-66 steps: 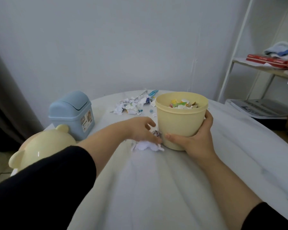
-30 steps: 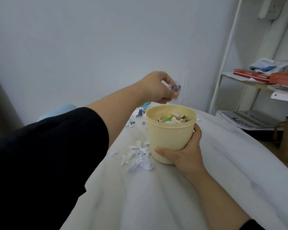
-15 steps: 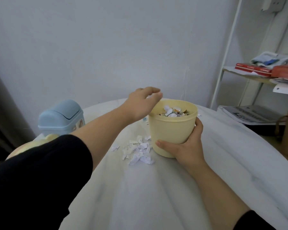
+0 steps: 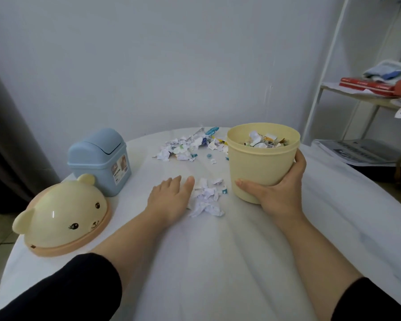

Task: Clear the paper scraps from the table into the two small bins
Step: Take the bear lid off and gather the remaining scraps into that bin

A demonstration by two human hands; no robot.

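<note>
My right hand (image 4: pixel 279 191) grips the side of the open yellow bin (image 4: pixel 262 158), which stands on the white table (image 4: pixel 218 262) and is nearly full of paper scraps. My left hand (image 4: pixel 169 200) lies flat on the cloth, fingers apart, its fingertips against a small pile of white scraps (image 4: pixel 206 200) just left of the bin. A larger heap of white and blue scraps (image 4: pixel 185 147) lies further back. The blue bin (image 4: pixel 100 158) with a swing lid stands at the left, closed.
The yellow bear-face lid (image 4: pixel 65 216) lies on the table's left edge in front of the blue bin. A white shelf rack (image 4: pixel 366 93) with red books and papers stands to the right, beyond the table. The wall is close behind the table.
My left hand lifted scraps over the yellow bin, let them go into it, and has come back down flat beside the small pile. My right hand kept hold of the bin.
</note>
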